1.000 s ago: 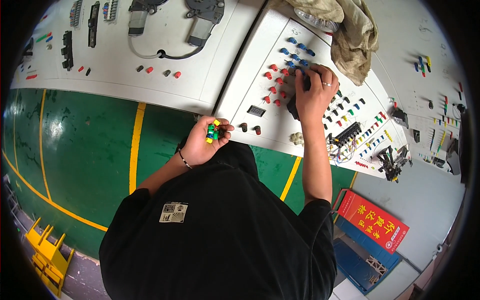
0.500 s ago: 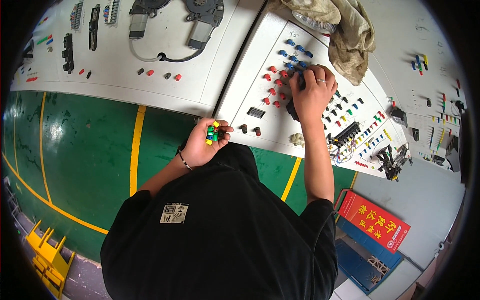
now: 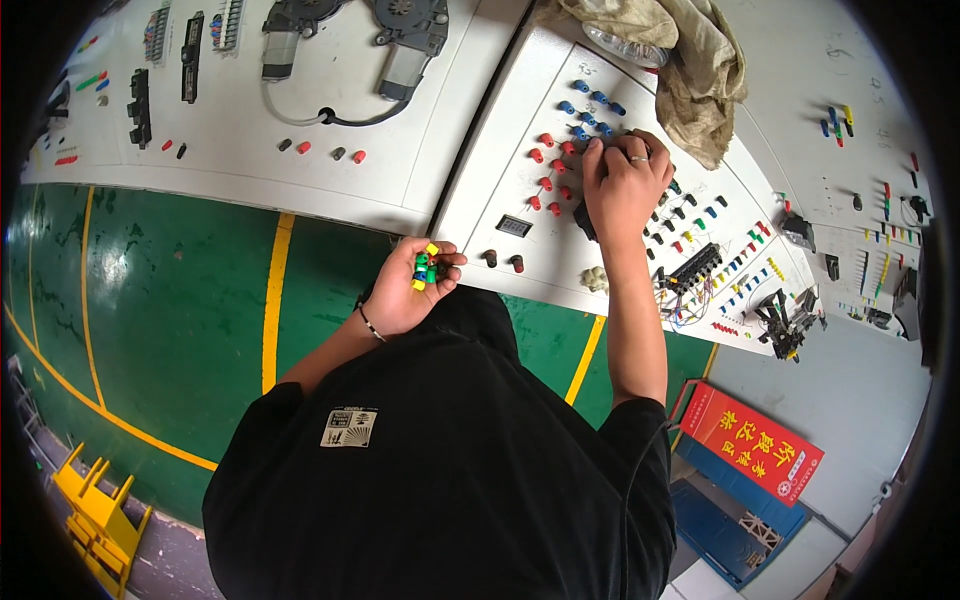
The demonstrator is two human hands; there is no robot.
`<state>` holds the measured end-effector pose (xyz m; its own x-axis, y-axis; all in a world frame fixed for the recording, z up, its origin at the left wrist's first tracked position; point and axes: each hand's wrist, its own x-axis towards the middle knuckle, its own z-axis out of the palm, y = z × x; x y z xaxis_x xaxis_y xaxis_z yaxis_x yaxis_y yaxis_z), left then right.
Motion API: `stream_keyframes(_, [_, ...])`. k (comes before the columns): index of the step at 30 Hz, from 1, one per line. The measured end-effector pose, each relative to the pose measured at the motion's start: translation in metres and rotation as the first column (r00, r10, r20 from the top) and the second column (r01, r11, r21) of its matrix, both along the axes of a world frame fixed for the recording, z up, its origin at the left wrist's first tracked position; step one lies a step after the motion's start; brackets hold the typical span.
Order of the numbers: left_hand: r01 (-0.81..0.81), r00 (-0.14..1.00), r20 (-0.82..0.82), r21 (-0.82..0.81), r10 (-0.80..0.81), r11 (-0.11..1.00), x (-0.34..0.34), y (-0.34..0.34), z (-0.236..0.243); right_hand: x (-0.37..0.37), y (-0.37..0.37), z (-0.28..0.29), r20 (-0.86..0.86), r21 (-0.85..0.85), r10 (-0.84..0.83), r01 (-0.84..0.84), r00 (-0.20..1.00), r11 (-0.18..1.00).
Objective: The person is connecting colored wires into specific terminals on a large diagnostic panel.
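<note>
My left hand [image 3: 405, 290] is turned palm up at the near edge of the white panel [image 3: 465, 235]. In its cupped fingers lie several small yellow, green, blue and red plastic caps [image 3: 428, 268]. Over the panel, my right hand [image 3: 630, 185] points away from me with thumb and fingers curled together. What its fingertips grip is hidden by the hand. Just beyond and left of them stand blue binding posts [image 3: 586, 118], with red binding posts [image 3: 545, 184] nearer to me. A black part [image 3: 585, 222] shows beside the right wrist, partly covered.
A small display [image 3: 514, 226] and two dark posts [image 3: 490, 258] sit near the panel's front edge. A beige cloth [image 3: 705, 100] hangs over its far side. Right of my forearm are a black connector block [image 3: 692, 266] and loose wires. Motors [image 3: 405, 65] are mounted on the left board.
My right hand's fingers have shifted slightly on the panel, the thumb now nearer the blue posts. The left hand and its caps stay in place.
</note>
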<state>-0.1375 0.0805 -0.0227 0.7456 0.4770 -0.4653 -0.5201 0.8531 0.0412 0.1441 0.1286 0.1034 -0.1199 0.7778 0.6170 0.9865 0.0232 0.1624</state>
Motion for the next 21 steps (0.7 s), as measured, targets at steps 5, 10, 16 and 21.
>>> stream_keyframes(5, [-0.009, 1.000, 0.014, 0.008, 0.009, 1.000, -0.0019, 0.0000, -0.0003, -0.0034, -0.0025, -0.0006, -0.122, -0.031, -0.081, 0.078, 0.989, 0.996])
stream_keyframes(10, [-0.022, 1.000, 0.004, 0.018, 0.022, 1.000, -0.0037, -0.0014, 0.0002, -0.0018, 0.0002, -0.0007, -0.036, -0.023, -0.063, 0.062, 0.997, 0.998])
stream_keyframes(16, [-0.030, 0.999, -0.027, 0.021, 0.031, 0.999, -0.0064, -0.0022, 0.0015, -0.0017, -0.0031, -0.0009, -0.048, -0.030, -0.076, 0.075, 0.996, 0.997])
stream_keyframes(21, [-0.044, 0.998, -0.040, 0.009, 0.044, 0.999, -0.0101, -0.0041, 0.0011, -0.0027, -0.0016, -0.0008, -0.003, -0.023, -0.055, 0.055, 0.998, 0.998])
